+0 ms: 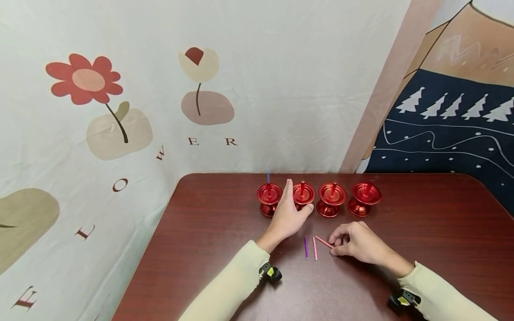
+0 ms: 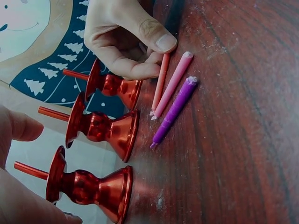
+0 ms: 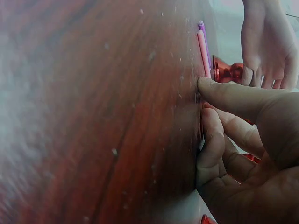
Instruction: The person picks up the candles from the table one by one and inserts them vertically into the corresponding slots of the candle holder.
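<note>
Four red metal candle holders stand in a row, the leftmost holder (image 1: 269,194) bearing an upright blue candle (image 1: 268,176). My left hand (image 1: 288,215) reaches over the second holder (image 1: 304,193), fingers straight and thumb apart, partly covering it. Thumb and fingers of my right hand (image 1: 357,243) pinch one end of a coral-red candle (image 2: 161,86), which lies low at the tabletop. Its other end comes close to a pink candle (image 1: 315,248). Left of that lies a purple candle (image 1: 306,248).
The third holder (image 1: 331,194) and the rightmost holder (image 1: 366,194) carry only their upright red tubes. All stand near the back of the brown wooden table (image 1: 192,249). Behind it hangs a pale cloth (image 1: 289,89) with printed flowers.
</note>
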A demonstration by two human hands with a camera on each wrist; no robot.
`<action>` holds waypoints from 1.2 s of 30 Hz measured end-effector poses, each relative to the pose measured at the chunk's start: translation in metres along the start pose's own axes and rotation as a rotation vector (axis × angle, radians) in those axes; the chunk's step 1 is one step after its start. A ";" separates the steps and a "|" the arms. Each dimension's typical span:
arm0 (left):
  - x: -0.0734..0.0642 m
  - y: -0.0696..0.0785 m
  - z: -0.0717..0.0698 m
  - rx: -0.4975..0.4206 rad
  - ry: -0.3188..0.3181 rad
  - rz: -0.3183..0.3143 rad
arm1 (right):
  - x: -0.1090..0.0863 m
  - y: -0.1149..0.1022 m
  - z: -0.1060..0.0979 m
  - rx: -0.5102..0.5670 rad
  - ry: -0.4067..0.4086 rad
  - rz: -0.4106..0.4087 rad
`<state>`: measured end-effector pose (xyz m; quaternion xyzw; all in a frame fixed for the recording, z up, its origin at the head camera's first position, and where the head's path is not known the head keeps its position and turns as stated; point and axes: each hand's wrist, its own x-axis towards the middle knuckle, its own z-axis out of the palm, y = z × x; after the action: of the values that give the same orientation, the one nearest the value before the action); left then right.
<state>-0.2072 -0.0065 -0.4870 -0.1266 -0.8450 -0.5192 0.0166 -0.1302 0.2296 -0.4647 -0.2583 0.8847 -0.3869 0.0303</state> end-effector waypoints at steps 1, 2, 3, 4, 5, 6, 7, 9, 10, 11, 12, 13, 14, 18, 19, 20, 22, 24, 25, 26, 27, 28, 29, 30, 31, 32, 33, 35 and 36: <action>0.002 -0.003 0.002 -0.003 0.005 -0.005 | 0.001 0.001 0.000 0.001 -0.003 0.004; 0.003 -0.004 0.002 -0.006 0.007 -0.009 | 0.001 0.001 -0.001 0.001 -0.006 0.009; 0.004 -0.005 0.002 -0.011 0.008 -0.015 | 0.002 0.001 -0.001 -0.003 -0.008 0.012; 0.005 -0.006 0.003 -0.010 0.008 -0.019 | 0.003 0.001 -0.002 -0.012 -0.011 0.013; 0.006 -0.007 0.002 -0.013 0.006 -0.023 | 0.003 0.000 -0.002 -0.026 -0.013 0.011; 0.006 -0.006 0.002 -0.015 0.003 -0.026 | 0.004 -0.001 -0.003 -0.042 -0.016 0.007; 0.007 -0.007 0.002 -0.014 -0.003 -0.036 | 0.005 -0.002 -0.003 -0.059 -0.019 0.003; 0.008 -0.006 0.001 -0.012 -0.012 -0.050 | 0.007 -0.005 -0.004 -0.100 -0.027 -0.011; 0.008 -0.006 0.000 -0.010 -0.015 -0.057 | 0.007 -0.005 -0.004 -0.117 -0.033 -0.015; 0.008 -0.005 0.000 -0.010 -0.018 -0.064 | 0.008 -0.006 -0.005 -0.131 -0.036 -0.022; 0.009 -0.004 0.000 -0.009 -0.022 -0.071 | 0.009 -0.006 -0.005 -0.143 -0.039 -0.028; 0.009 -0.004 -0.001 -0.007 -0.024 -0.076 | 0.010 -0.005 -0.005 -0.154 -0.040 -0.039; 0.009 -0.003 -0.001 -0.007 -0.028 -0.079 | 0.011 -0.004 -0.005 -0.170 -0.036 -0.067; 0.008 0.002 -0.004 -0.006 -0.041 -0.079 | 0.013 0.003 -0.001 -0.247 -0.032 -0.169; 0.007 0.003 -0.005 -0.005 -0.044 -0.076 | 0.013 0.003 -0.001 -0.265 -0.037 -0.185; 0.006 0.005 -0.006 -0.003 -0.047 -0.073 | 0.014 0.003 0.000 -0.282 -0.042 -0.196; 0.005 0.008 -0.008 0.001 -0.051 -0.072 | 0.016 0.000 0.001 -0.298 -0.067 -0.178; 0.005 0.010 -0.010 0.005 -0.059 -0.076 | 0.018 -0.008 -0.001 -0.307 -0.090 -0.146; 0.005 0.010 -0.011 0.005 -0.064 -0.078 | 0.019 -0.010 -0.001 -0.313 -0.098 -0.132; 0.003 0.015 -0.013 0.012 -0.074 -0.082 | 0.019 -0.011 -0.002 -0.316 -0.101 -0.125; 0.002 0.020 -0.015 0.015 -0.083 -0.084 | 0.020 -0.012 -0.002 -0.318 -0.105 -0.121; 0.001 0.021 -0.015 0.033 -0.084 -0.077 | 0.020 -0.012 -0.003 -0.322 -0.104 -0.122; 0.000 0.023 -0.017 0.033 -0.095 -0.074 | 0.020 -0.012 -0.004 -0.323 -0.101 -0.128; 0.000 0.025 -0.017 0.034 -0.103 -0.071 | 0.020 -0.011 -0.004 -0.324 -0.096 -0.139; 0.001 0.021 -0.016 0.046 -0.106 -0.060 | 0.020 -0.010 -0.005 -0.320 -0.091 -0.148; 0.002 0.019 -0.015 0.045 -0.112 -0.055 | 0.020 -0.009 -0.006 -0.313 -0.087 -0.159; 0.005 0.010 -0.011 0.043 -0.111 -0.045 | 0.021 -0.008 -0.007 -0.305 -0.083 -0.168; 0.008 -0.001 -0.007 0.023 -0.119 -0.045 | 0.021 -0.009 -0.009 -0.287 -0.073 -0.180; 0.010 -0.007 -0.004 0.024 -0.119 -0.047 | 0.021 -0.009 -0.011 -0.273 -0.066 -0.184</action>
<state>-0.2185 -0.0108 -0.4894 -0.1373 -0.8533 -0.5011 -0.0446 -0.1470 0.2217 -0.4482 -0.3523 0.9003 -0.2555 -0.0116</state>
